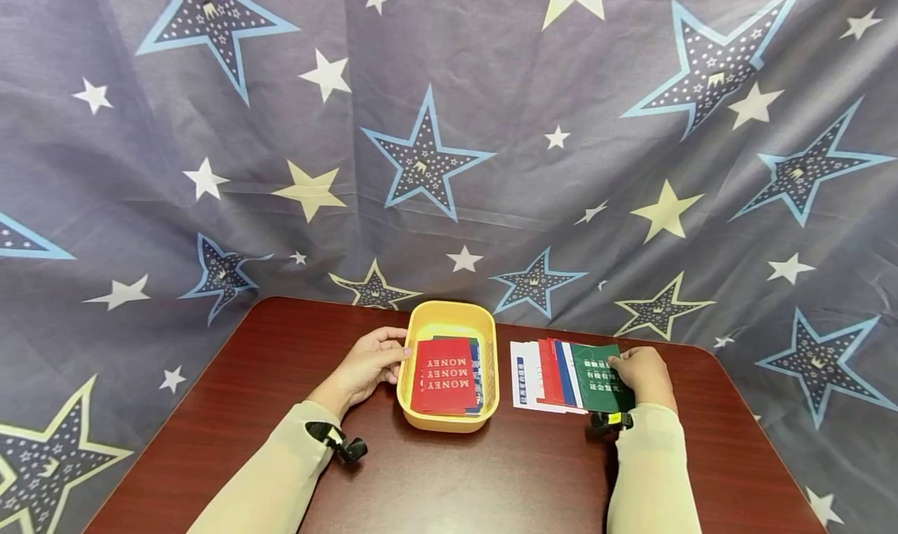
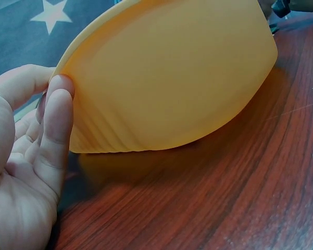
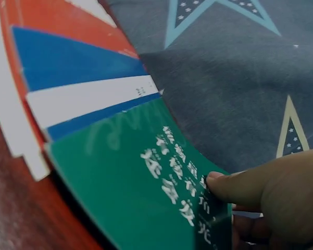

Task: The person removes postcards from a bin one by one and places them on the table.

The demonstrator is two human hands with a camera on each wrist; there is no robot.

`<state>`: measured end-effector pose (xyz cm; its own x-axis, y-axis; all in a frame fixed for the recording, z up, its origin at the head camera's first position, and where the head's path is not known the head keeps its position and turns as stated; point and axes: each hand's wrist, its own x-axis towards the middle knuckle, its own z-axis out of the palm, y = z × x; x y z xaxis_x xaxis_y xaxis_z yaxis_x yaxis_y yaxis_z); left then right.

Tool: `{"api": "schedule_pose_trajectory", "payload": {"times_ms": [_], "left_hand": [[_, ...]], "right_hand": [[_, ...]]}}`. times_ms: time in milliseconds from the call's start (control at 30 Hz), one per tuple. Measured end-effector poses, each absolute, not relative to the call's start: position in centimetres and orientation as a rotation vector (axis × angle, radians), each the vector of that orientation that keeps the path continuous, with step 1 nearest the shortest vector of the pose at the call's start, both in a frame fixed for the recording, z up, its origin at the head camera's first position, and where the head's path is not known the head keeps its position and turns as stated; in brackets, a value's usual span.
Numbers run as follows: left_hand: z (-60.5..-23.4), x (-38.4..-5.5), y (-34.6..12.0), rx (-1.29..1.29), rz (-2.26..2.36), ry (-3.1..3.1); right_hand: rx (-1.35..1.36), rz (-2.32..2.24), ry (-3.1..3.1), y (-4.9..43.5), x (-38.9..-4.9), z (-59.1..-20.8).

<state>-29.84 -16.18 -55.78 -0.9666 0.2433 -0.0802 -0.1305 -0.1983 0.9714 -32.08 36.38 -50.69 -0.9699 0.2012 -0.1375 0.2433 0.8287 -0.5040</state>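
Note:
A yellow plastic basket stands on the table with red, green and blue cards lying in it; the red card on top reads MONEY. My left hand pinches the basket's left rim between thumb and fingers, also seen in the left wrist view. To the right of the basket lies a fanned row of white, red and blue cards. At its right end my right hand pinches a green card with white Chinese writing, thumb on top and fingers underneath.
The dark red wooden table ends at the back against a grey curtain printed with stars. A black wrist strap sits on the left sleeve, another strap on the right.

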Motion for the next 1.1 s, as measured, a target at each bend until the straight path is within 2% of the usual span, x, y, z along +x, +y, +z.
{"api": "schedule_pose_trajectory", "payload": {"times_ms": [333,800,967,1100], "left_hand": [[-55.7,-29.8,-16.1,0.117,2.257,1.819],[-55.5,-29.9,-16.1,0.110,2.242,1.823],[-55.8,-29.9,-16.2,0.119,2.244,1.816],[-55.8,-29.9,-16.2,0.123,2.250,1.820]], "right_hand": [[0.516,-0.859,2.970,36.0,-31.6,-50.9],[0.543,-0.966,2.931,36.7,-32.3,-51.1],[0.455,-0.998,2.966,35.9,-32.4,-50.3],[0.309,-1.071,2.975,34.0,-32.0,-48.2]]}}
